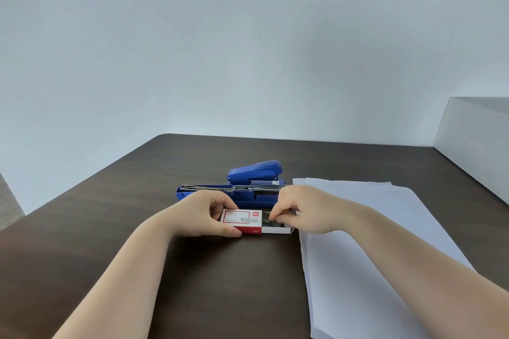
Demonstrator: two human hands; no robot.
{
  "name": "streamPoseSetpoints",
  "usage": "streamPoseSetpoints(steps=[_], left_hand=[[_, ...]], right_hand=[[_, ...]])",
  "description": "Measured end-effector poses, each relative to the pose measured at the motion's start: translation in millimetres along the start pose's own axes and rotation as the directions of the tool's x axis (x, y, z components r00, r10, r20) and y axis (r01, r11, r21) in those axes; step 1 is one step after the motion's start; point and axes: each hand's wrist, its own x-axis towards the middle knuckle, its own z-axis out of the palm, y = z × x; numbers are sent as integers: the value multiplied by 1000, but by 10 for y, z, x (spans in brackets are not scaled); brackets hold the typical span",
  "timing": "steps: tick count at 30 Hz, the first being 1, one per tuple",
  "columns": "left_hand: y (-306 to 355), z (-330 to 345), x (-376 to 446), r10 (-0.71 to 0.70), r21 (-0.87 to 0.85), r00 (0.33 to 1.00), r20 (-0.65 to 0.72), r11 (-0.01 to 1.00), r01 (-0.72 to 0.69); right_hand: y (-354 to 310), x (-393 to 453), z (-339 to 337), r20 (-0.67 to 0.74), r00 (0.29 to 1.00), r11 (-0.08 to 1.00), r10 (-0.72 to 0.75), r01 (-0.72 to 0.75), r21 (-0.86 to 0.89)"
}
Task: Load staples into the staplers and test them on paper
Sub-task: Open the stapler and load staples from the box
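Observation:
A red and white staple box (pixel 242 221) lies on the dark table, its inner tray slid out to the right. My left hand (pixel 203 215) holds the box's left end. Over the open tray, my right hand (pixel 303 210) has its fingertips pinched on a strip of staples (pixel 271 220). Just behind the box lies a blue stapler (pixel 220 191) swung open flat, its metal staple channel showing. A second blue stapler (pixel 256 170) stands shut behind it. White paper sheets (pixel 371 242) lie to the right, partly under my right forearm.
The dark wooden table (pixel 110 228) ends at a rounded far-left corner against a pale wall. A white box or ledge (pixel 473 140) stands at the far right of the table.

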Motion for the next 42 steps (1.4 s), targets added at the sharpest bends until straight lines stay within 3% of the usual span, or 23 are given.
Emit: streamPoseSetpoints(steps=[7,10,13,19,26,33,37,40,42], left_hand=[[12,11,0,-5,-12,1000,2,1000,5],[10,17,1,-9,-11,1000,-5,1000,9],[23,19,2,-13,4,1000,-19,1000,13],[42,33,-12,-8,37,999,-32,999,9],[66,27,-18,-22,48,999,-24,999,23],[114,41,-75,-39,94,998,-50,995,43],[195,-17,-104,-6,97,980,-199,995,26],[414,-98,-45,22,-95,914,-406,993,-67],[554,-145,52,-3,-194,893,-450,976,-94]], right_hand=[[42,24,26,16,1000,1000,-8,8,-9],[62,28,63,-83,997,998,-10,14,56],[60,41,57,-214,973,984,83,-46,172],[66,45,55,-325,920,935,220,-104,340],[108,28,-14,-368,834,743,412,-73,666],[106,56,-26,-346,770,586,536,-44,809],[108,139,-28,-325,712,506,623,-49,861],[59,202,-40,-354,735,591,578,-78,803],[-5,246,-77,-384,762,662,521,-76,746]])
